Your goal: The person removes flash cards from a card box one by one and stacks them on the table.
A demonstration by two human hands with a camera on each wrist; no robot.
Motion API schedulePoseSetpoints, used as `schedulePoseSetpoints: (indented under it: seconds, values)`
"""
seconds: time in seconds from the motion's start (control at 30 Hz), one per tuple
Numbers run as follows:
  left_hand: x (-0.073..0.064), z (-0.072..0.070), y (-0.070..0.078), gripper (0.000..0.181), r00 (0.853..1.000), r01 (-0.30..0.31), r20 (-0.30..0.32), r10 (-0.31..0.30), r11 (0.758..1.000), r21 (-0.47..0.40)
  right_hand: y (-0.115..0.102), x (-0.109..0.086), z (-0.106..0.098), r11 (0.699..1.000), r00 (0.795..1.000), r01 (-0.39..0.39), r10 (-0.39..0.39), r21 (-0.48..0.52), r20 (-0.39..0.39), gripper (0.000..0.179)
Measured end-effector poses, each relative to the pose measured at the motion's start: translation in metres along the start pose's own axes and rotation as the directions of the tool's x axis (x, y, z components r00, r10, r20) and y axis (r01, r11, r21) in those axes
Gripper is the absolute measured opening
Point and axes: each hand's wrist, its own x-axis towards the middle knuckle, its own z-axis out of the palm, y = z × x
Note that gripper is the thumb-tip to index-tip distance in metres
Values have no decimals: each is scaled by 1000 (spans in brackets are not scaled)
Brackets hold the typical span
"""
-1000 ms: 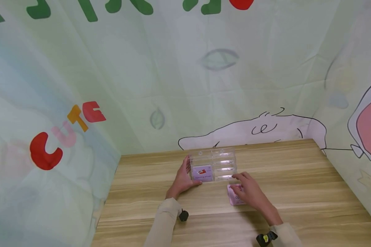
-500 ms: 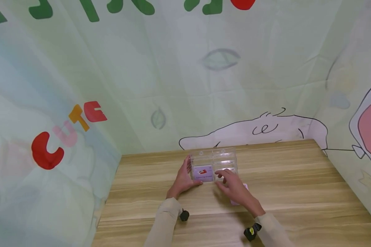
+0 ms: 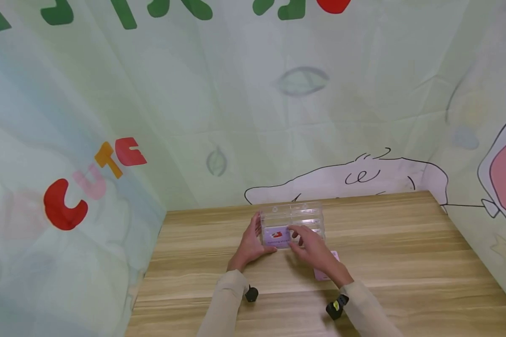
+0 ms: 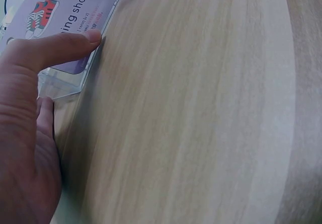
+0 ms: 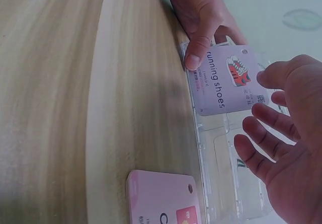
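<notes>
A clear plastic card box (image 3: 308, 210) with a stepped right side lies on the table. Its front left compartment holds a purple "running shoes" card (image 5: 226, 83). My left hand (image 3: 251, 242) holds the box by its left side, the thumb over the front edge and the fingers along the side. My right hand (image 3: 312, 248) reaches over the right half, fingers loosely bent and spread. One of its fingertips (image 5: 264, 77) is at the card's edge; whether it presses there I cannot tell. A pink card stack (image 5: 161, 194) sits on the table, partly under the right hand.
The wood-grain table (image 3: 194, 281) backs onto a printed fabric wall (image 3: 185, 117), with another on each side. Both sleeved wrists carry a small black camera, like the one on the right wrist (image 3: 336, 306).
My right hand has moved left from above the pink cards to the right edge of the purple card. The left hand and the box stay put.
</notes>
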Motion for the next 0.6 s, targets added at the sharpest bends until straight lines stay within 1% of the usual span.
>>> schedulePoseSetpoints:
  seconds: [0.2,0.6]
  values:
    - [0,-1,1,130,1000,-10,7,10,1000,-11,-1,4,0,999,998,-52,52,1,32,43]
    - [-2,0,1,130,1000,2,-8,-2,1000,-10,-3,4,-2,998,997,-58,58,-9,44,40]
